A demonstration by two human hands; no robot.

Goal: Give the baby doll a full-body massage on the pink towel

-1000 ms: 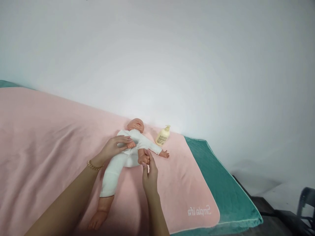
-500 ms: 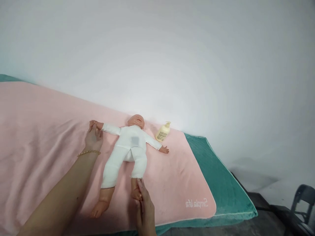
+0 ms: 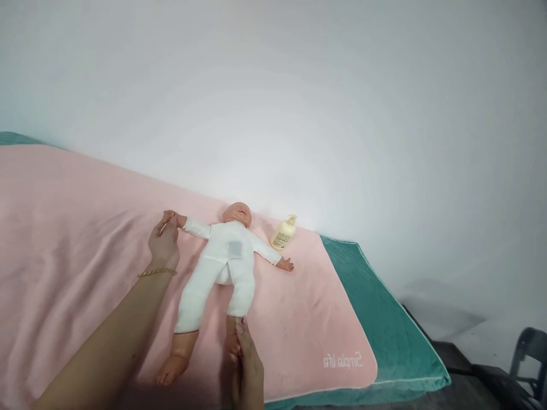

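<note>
On its back on the pink blanket (image 3: 307, 319) lies a baby doll (image 3: 226, 245) with a white cloth body, its head toward the wall. My left hand (image 3: 164, 242), a bracelet at its wrist, pinches the doll's outstretched hand on the left side. The fingers of my right hand (image 3: 250, 361) are wrapped round the doll's foot on the right, its toes partly hidden. A pale yellow pump bottle (image 3: 284, 233) stands upright beyond the doll's other arm, touched by neither hand.
Beneath the blanket, a green cover (image 3: 384, 319) shows at the right and along the front edge. The white wall (image 3: 273, 102) rises directly behind. At the lower right, beyond the bed's corner, a dark chair (image 3: 530, 356) is partly in view.
The doll's arm in my left hand has shifted slightly inward and is a little more raised. My right hand stays at the foot. The whole view has moved slightly.
</note>
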